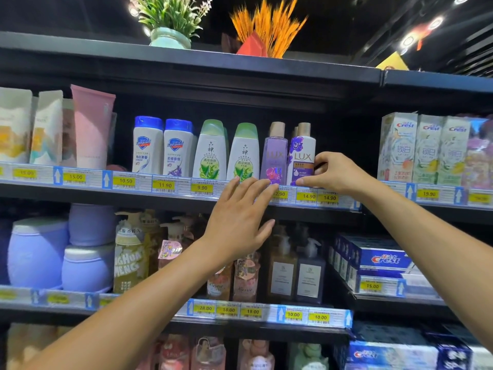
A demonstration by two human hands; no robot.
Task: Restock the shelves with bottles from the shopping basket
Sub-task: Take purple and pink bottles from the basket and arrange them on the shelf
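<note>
Upper shelf, white LUX bottle upright at its two-o'clock end, just beside the purple LUX bottle. Right hand pinching its lower side; left hand spread, empty, at seven o'clock. Likely rigid, smooth, fairly light plastic; best gripped mid-body.

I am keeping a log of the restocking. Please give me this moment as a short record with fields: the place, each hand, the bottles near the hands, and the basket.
place: shop shelf with price tags along its edge
right hand: right hand grips the lower right side of the white LUX bottle, which stands upright on the shelf
left hand: left hand open, fingers spread, fingertips at the shelf edge below the purple LUX bottle; holds nothing
neighbours: green-capped bottles stand left of the purple one
basket: not in view
</note>
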